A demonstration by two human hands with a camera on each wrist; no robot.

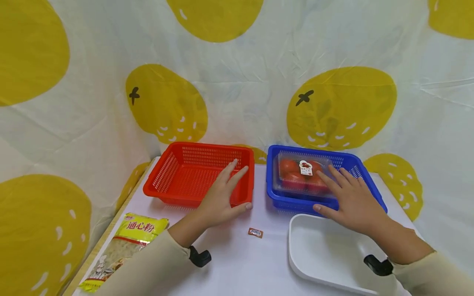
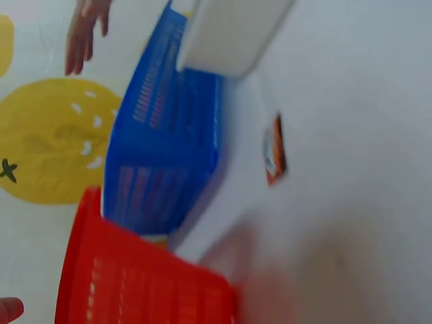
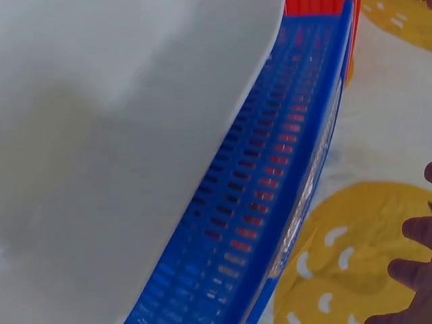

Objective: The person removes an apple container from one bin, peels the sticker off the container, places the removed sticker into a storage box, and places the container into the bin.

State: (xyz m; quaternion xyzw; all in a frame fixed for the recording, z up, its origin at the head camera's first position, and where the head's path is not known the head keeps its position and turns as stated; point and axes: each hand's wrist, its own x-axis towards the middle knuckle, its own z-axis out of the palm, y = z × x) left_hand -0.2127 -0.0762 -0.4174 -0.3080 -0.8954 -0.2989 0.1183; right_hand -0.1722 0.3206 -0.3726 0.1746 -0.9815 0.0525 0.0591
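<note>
My left hand (image 1: 221,198), fingers spread, hovers at the front right edge of the red basket (image 1: 163,172) and holds nothing. My right hand (image 1: 353,203) is also spread, above the front right part of the blue basket (image 1: 292,201); its fingers come near a clear plastic box of tomatoes (image 1: 290,181) that lies inside. Whether the fingertips touch the box cannot be told. The left wrist view catches one left fingertip (image 2: 9,310) beside the red basket, and the right wrist view shows right fingertips (image 3: 408,273) past the blue rim.
Below my right hand stands a white tray (image 1: 318,250). A small brown wrapped packet (image 1: 255,233) lies mid-table (image 1: 255,271). To the left is a yellow-topped bag of macaroni (image 1: 126,242), partly behind my left sleeve. A patterned curtain (image 1: 244,102) hangs behind the baskets.
</note>
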